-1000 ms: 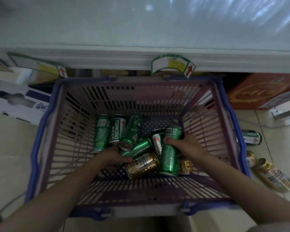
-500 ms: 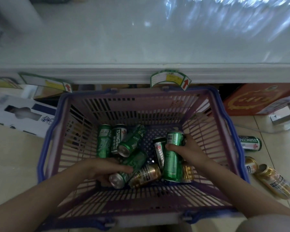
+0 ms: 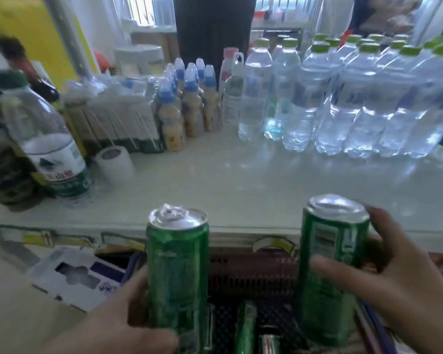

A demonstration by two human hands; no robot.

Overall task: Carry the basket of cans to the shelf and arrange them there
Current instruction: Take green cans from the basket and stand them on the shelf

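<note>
A: The left hand (image 3: 128, 325) is wrapped around a green beer can (image 3: 177, 274), held upright, thumb at the base and fingers round the far side. The right hand (image 3: 384, 284) holds a second green can (image 3: 330, 267), also upright, thumb across the front and fingertips behind it near the rim.

B: And the rest of the cans?

A: Below and between the two hands, in the basket (image 3: 251, 277). A few loose cans (image 3: 246, 328) lie on their sides there. Both held cans are level with the front edge of the shelf (image 3: 241, 180), not yet over it.

B: So what might go wrong from here?

A: The edge, first. If the person pushes forward without lifting, a can's base could catch the lip and tip out of the grip, probably back into the basket.

B: Anything beyond the hands?

A: Ahead of the right hand stands a dense row of green-capped water bottles (image 3: 343, 98); a can set too deep could knock one over, and they stand close enough to topple each other. Ahead and left of the left hand are small blue-capped bottles (image 3: 187, 103), a roll of white tape (image 3: 114, 162) and a large water bottle (image 3: 54, 146). The bare stretch directly ahead looks safest.

B: And the grip?

A: The picture is blurred, so its firmness cannot be judged. A smooth can held one-handed may slip.
</note>
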